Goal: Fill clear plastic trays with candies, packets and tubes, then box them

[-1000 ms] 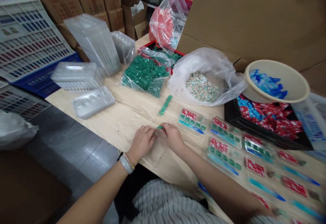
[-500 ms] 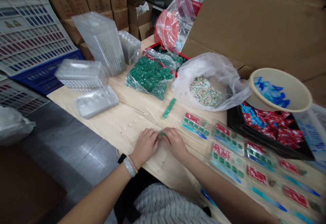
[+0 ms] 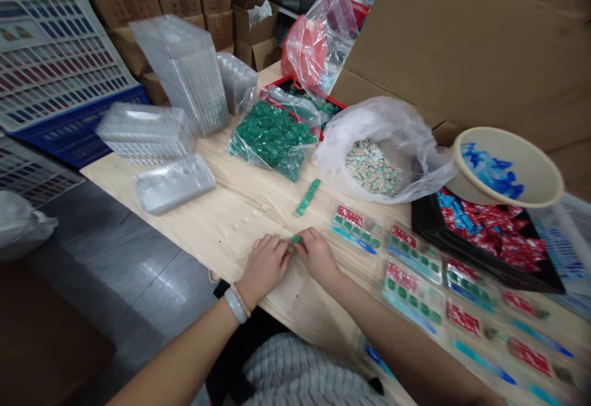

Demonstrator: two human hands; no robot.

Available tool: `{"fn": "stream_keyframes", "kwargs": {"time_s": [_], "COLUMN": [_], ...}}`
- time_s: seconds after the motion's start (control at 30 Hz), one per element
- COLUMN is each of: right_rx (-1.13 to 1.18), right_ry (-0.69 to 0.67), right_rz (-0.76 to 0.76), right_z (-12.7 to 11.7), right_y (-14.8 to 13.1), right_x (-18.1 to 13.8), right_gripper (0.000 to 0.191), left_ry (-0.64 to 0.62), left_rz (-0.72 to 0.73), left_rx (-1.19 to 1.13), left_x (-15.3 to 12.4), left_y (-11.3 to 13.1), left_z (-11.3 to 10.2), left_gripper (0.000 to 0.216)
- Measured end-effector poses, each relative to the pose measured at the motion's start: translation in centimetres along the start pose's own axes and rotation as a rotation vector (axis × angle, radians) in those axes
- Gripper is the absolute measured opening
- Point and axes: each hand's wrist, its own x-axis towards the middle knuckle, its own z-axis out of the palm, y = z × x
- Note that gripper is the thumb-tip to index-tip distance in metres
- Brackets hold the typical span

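Observation:
My left hand [image 3: 265, 264] and my right hand [image 3: 317, 255] meet near the front edge of the wooden table [image 3: 221, 221], fingers curled together around small green pieces [image 3: 296, 239]. A clear plastic tray [image 3: 286, 283] lies under both hands, hard to make out. A short strip of green pieces [image 3: 308, 196] lies just beyond my hands. To the right sit several filled clear trays [image 3: 410, 264] holding green squares, red packets and blue sticks.
A bag of green pieces [image 3: 272, 135], a bag of pale pieces [image 3: 373, 166], a cream bowl [image 3: 508, 169] with blue packets and a black tray [image 3: 489, 233] of red packets stand behind. Stacks of empty clear trays [image 3: 148, 132] are at the left. Cardboard boxes [image 3: 462, 36] line the back.
My hands stay together at the same spot, fingers shifting slightly on the green pieces. The view has drifted a little.

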Motion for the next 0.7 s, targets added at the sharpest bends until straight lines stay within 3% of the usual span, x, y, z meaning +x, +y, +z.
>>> {"fn": "stream_keyframes", "kwargs": {"time_s": [0.17,0.33,0.57,0.7], "right_rx": [0.14,0.12,0.043,0.02], "right_ry": [-0.045,-0.029,-0.001,-0.054], "right_rz": [-0.005,-0.008,-0.043,-0.027], "right_z": [-0.2,-0.7,-0.3,-0.3], "right_y": [1.1,1.2,0.3,0.5], "right_x": [0.5,0.5,0.3,1.1], "right_gripper": [0.021,0.005,0.007,0.004], "left_ry": [0.008,0.018,0.023,0.021], "left_rz": [0.003,-0.002,0.0,-0.001], "left_rx": [-0.005,-0.002,-0.006,-0.016], "left_x": [-0.1,0.0,0.0,0.0], "left_y": [-0.1,0.0,0.0,0.0], "left_z": [0.2,0.3,0.1,0.0], "left_gripper": [0.019,0.019,0.018,0.018]}}
